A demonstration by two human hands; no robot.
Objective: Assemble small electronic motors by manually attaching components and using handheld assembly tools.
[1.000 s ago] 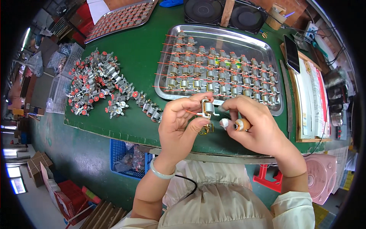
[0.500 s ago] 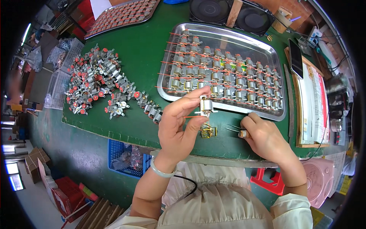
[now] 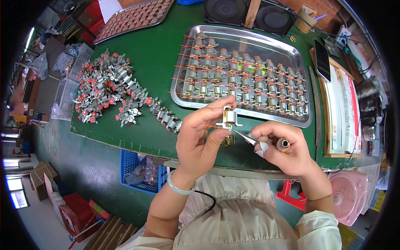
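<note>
My left hand [image 3: 199, 135] is closed, thumb and fingertips pinching a small solenoid [image 3: 230, 116] upright by its two ends. The solenoid has a silvery coil body in a metal frame, and a thin red wire runs out to its left. In my right hand [image 3: 287, 148] is a pair of metal tweezers [image 3: 248, 138] with pale wrapping near the fingers. Its points lie just below and right of the solenoid; I cannot tell whether they touch it. A brown tubular end [image 3: 284, 144] pokes out between the right fingers. Several brass frames [image 3: 228, 140] lie on the table behind my left thumb.
A steel tray [image 3: 306, 121] beyond my hands holds rows of similar solenoids with red wires. Left of it lies a heap of metal parts [image 3: 104, 87]. Another filled tray [image 3: 98, 40] stands far left. Two black fans [image 3: 273, 21], a phone [image 3: 322, 61] and papers [image 3: 339, 112] border the green table [image 3: 154, 46].
My right hand has lifted from the table and turned, bringing the tweezers left toward the solenoid. My left hand still holds the solenoid, shifted slightly right.
</note>
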